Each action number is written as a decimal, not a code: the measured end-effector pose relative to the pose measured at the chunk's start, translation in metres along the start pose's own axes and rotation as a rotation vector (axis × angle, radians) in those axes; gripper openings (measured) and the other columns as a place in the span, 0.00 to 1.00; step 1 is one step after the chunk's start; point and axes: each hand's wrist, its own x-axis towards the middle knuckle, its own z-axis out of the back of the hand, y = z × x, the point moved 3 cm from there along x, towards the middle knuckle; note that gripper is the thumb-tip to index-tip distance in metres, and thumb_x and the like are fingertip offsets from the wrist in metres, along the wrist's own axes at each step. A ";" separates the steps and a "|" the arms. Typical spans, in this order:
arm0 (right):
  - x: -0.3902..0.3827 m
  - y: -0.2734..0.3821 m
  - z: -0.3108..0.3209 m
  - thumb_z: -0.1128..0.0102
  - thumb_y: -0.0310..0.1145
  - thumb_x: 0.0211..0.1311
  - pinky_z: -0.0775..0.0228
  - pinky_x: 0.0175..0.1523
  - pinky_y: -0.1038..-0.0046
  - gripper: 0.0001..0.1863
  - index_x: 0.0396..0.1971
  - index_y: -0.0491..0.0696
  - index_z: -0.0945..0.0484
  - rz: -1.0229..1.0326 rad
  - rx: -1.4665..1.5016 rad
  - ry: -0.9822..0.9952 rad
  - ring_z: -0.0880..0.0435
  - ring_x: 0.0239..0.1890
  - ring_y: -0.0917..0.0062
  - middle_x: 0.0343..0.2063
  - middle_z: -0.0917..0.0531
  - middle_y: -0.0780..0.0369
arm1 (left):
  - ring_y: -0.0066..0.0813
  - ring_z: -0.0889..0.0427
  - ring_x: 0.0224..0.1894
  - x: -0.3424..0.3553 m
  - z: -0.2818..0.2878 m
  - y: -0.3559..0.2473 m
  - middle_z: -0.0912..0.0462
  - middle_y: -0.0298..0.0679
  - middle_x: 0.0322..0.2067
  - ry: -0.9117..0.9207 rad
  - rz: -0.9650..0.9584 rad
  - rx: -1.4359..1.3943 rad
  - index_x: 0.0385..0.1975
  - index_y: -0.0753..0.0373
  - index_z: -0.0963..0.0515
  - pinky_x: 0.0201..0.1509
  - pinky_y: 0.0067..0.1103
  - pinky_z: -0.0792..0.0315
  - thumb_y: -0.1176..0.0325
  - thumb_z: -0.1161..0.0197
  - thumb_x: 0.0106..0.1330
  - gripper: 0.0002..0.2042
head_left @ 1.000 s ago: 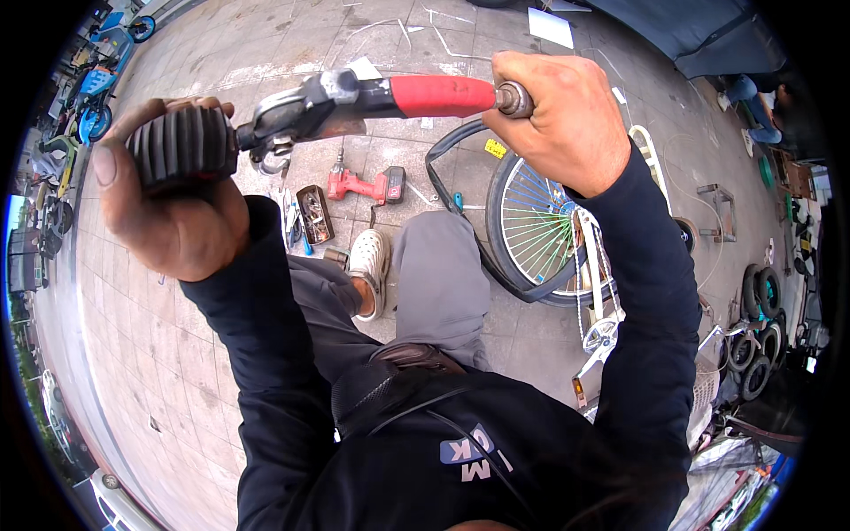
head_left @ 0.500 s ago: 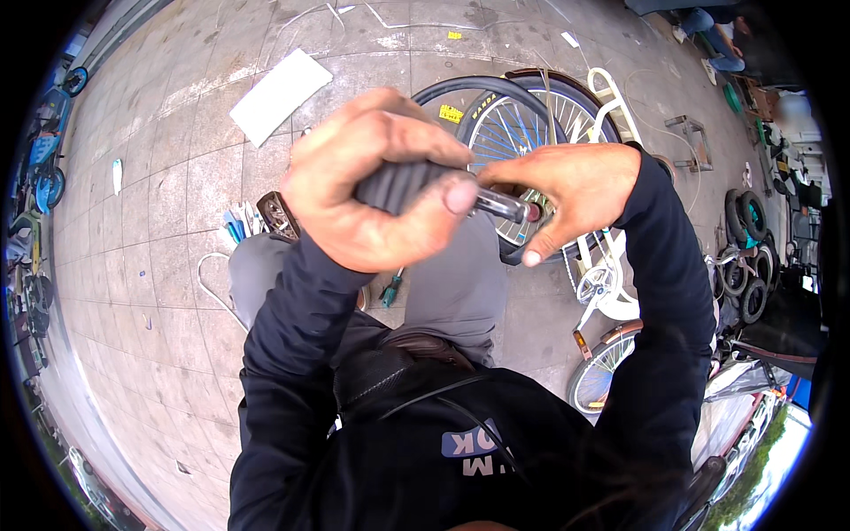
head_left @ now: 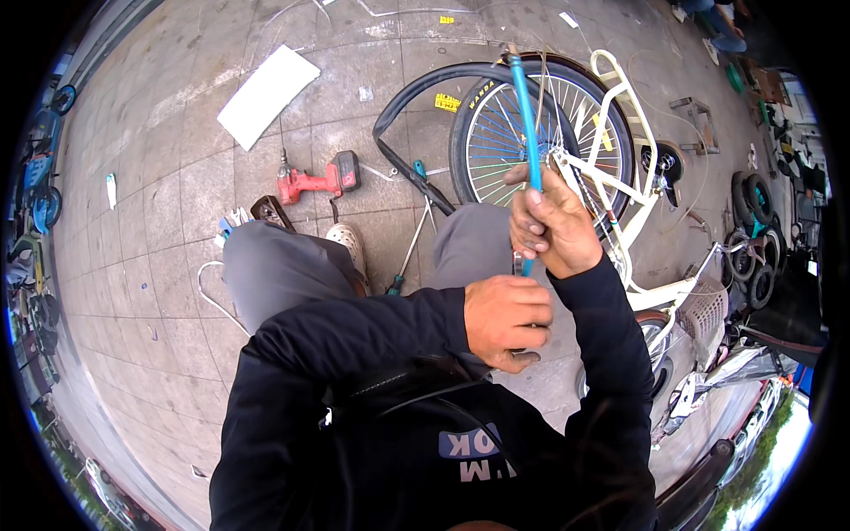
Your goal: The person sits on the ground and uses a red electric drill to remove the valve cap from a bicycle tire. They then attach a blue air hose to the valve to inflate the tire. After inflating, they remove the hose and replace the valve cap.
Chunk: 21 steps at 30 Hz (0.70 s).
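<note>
My right hand point(head_left: 560, 221) is closed around a long, thin blue rod-like tool point(head_left: 529, 119), held upright with a metal fitting at its far end. Just below that grip, my left hand point(head_left: 506, 320) is curled beside the tool's near end; its fingers are bent, and what they hold, if anything, is hidden. Beyond the tool lies a bicycle wheel point(head_left: 469, 168) with a black tyre and coloured spokes, next to a white bicycle frame point(head_left: 642, 208). A loose black rubber tube point(head_left: 390, 111) loops over the floor and against the wheel.
A red cordless impact driver point(head_left: 308, 183) lies ahead of my knees, near a white board point(head_left: 268, 96). Between my legs rests a screwdriver with a green handle point(head_left: 396, 285). Tyres point(head_left: 753, 301) are piled at the right, near a pale basket point(head_left: 706, 310).
The dark ribbed grip that was in my left hand is no longer seen. My left hand has come down and right, and my right hand now holds the blue tool. The impact driver has come into sight.
</note>
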 end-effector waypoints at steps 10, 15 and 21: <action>-0.094 0.052 0.016 0.40 0.63 0.62 0.55 0.20 0.82 0.42 0.56 0.38 0.36 0.339 -0.585 -0.460 0.46 0.12 0.89 0.12 0.41 0.73 | 0.40 0.19 0.29 -0.384 0.060 0.296 0.20 0.49 0.32 -0.642 1.953 0.238 0.40 0.71 0.24 0.34 0.34 0.20 0.57 0.35 0.65 0.19; -0.084 0.030 0.016 0.46 0.88 0.31 0.55 0.23 0.82 0.72 0.63 0.38 0.43 0.243 -0.731 -0.452 0.41 0.18 0.89 0.17 0.38 0.72 | 0.34 0.21 0.23 -0.375 0.015 0.318 0.21 0.43 0.28 -0.929 1.941 -0.311 0.38 0.70 0.23 0.25 0.32 0.25 0.64 0.33 0.64 0.14; -0.072 0.012 0.026 0.62 0.76 0.63 0.53 0.27 0.81 0.49 0.51 0.39 0.28 0.229 -0.678 -0.379 0.38 0.21 0.87 0.21 0.31 0.68 | 0.32 0.17 0.31 -0.345 0.043 0.301 0.18 0.39 0.31 -1.123 1.766 -0.502 0.42 0.66 0.26 0.34 0.27 0.21 0.73 0.34 0.62 0.11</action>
